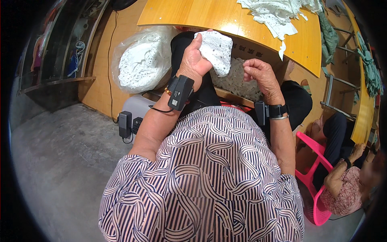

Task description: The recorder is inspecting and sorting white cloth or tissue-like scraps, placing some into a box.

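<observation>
Shirt [201, 173] cut off at six o'clock; toward twelve, the left hand [195, 60] clamps a speckled cloth [217, 51], fingers mostly hidden behind; at two, the right hand [263, 79] curls, fingertip contact impossible to tell.

One held cloth [216, 52], one clear bag [164, 60] show.

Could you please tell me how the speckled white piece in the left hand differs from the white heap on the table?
The white piece is held up in the left hand; the white heap lies on the table. The white piece is smaller and compact, while the white heap is larger and ragged, trailing a narrow strip. Both are white with dark specks.
</observation>
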{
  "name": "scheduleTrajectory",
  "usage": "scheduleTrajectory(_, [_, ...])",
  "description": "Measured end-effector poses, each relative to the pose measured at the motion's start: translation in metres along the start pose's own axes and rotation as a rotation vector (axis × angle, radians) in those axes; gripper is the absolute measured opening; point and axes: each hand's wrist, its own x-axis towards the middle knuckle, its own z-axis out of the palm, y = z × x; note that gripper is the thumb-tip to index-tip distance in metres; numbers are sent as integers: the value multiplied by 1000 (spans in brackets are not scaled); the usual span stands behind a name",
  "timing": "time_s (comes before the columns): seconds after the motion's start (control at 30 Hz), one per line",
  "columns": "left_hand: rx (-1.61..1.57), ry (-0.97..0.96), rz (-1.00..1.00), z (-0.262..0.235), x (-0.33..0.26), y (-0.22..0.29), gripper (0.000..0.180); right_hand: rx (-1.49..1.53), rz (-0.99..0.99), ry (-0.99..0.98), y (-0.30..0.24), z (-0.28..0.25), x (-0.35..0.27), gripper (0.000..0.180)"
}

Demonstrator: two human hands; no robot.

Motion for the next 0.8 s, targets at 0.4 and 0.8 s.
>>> scheduleTrajectory(0.4, [-22,298,-22,19,-4,-9,35,-223,25,-123,4,13,12,26])
scheduleTrajectory(0.8, [-129,-195,-76,5,-7,-1,36,-596,-20,-45,-6,15,-2,53])
